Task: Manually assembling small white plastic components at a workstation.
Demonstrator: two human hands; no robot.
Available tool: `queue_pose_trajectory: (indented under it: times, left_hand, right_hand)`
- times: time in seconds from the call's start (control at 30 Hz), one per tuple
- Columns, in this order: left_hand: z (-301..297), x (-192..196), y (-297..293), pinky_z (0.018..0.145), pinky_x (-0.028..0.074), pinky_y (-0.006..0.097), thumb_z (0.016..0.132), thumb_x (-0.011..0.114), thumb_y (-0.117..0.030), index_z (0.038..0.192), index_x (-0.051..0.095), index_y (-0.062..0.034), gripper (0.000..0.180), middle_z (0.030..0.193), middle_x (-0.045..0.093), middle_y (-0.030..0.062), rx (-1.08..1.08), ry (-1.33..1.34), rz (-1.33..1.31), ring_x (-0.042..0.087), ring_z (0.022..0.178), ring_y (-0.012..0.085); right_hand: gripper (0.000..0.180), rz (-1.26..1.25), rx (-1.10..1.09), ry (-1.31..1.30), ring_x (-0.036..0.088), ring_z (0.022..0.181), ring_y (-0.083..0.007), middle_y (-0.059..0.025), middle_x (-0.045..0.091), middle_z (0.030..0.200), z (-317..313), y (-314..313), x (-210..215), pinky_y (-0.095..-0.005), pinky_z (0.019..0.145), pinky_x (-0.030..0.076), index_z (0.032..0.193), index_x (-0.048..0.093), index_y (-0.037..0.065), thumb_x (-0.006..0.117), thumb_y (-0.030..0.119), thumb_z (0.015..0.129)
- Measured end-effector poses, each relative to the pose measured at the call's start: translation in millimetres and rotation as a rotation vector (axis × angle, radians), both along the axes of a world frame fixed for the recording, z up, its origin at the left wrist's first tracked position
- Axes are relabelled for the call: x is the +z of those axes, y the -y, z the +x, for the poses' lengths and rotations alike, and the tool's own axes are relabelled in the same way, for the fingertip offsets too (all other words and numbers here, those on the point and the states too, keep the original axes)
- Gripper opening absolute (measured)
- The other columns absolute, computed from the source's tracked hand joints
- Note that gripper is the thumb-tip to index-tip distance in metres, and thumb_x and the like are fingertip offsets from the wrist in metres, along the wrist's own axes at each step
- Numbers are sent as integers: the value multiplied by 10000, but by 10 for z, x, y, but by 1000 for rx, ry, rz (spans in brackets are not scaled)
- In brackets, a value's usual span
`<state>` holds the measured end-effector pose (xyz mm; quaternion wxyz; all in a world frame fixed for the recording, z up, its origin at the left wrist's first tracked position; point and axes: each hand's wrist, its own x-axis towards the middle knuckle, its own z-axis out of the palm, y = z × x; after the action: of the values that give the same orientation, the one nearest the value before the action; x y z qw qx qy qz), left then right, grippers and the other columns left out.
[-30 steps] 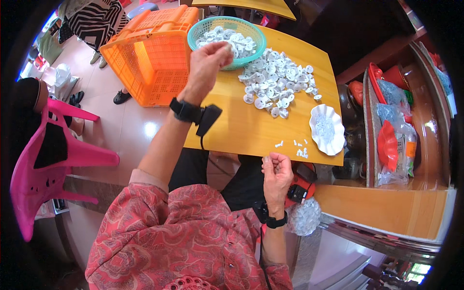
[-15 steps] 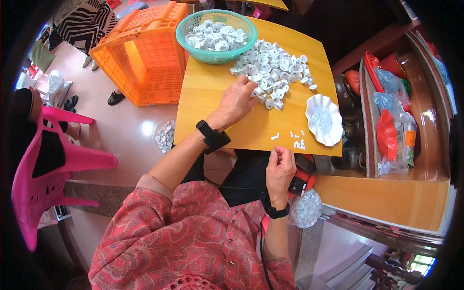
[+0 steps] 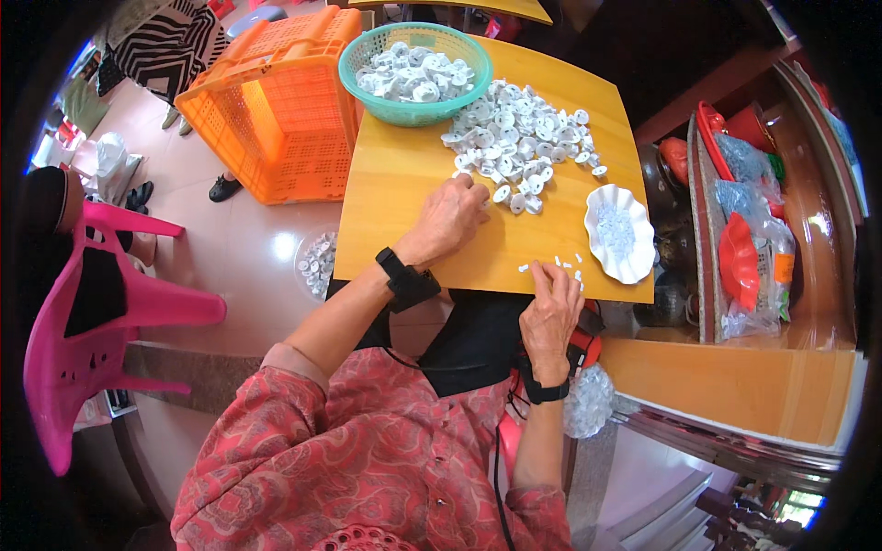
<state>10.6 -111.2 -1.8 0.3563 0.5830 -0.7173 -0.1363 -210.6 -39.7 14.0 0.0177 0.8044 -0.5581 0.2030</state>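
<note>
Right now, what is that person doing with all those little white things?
A person sits at a yellow table sorting small white round pieces. The left hand rests at the edge of the heap. The right hand picks at tiny white bits by the table's near edge. A green basket holds more pieces, and a white scalloped dish sits to the right.

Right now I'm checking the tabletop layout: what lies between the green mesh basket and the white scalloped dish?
In the head view, a loose heap of small white round parts lies on the yellow wooden table between the green mesh basket and white scalloped dish.
</note>
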Motion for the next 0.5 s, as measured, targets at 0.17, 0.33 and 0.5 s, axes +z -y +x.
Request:
queue_pose_trajectory:
  times: [0.17, 0.33, 0.5]
  left_hand:
    - [6, -8, -193, 687, 540, 371, 810, 744, -106, 1028, 674, -21, 244, 944, 639, 141, 0, -265, 1, 663, 784, 288]
    - [-28, 20, -412, 676, 560, 270, 907, 708, -143, 1102, 674, -14, 236, 962, 679, 85, -29, -930, 347, 670, 792, 132]
    - [-48, 30, -598, 764, 567, 263, 943, 666, -134, 1169, 660, -8, 258, 1001, 688, 72, -130, -1200, 505, 668, 874, 134]
  right_hand:
    - [447, 41, -24, -10, 506, 1097, -312, -96, 556, 1185, -39, -123, -29, -455, 914, 402, 1210, 629, 58, 621, 7, 767]
    - [302, -52, -8, 133, 543, 1007, -294, -91, 581, 1034, -85, -103, -156, -440, 855, 432, 1086, 690, 45, 730, 78, 788]
    - [201, -105, -13, 159, 564, 903, -296, -93, 575, 919, -89, -112, -206, -419, 797, 460, 1004, 697, 34, 720, 63, 807]
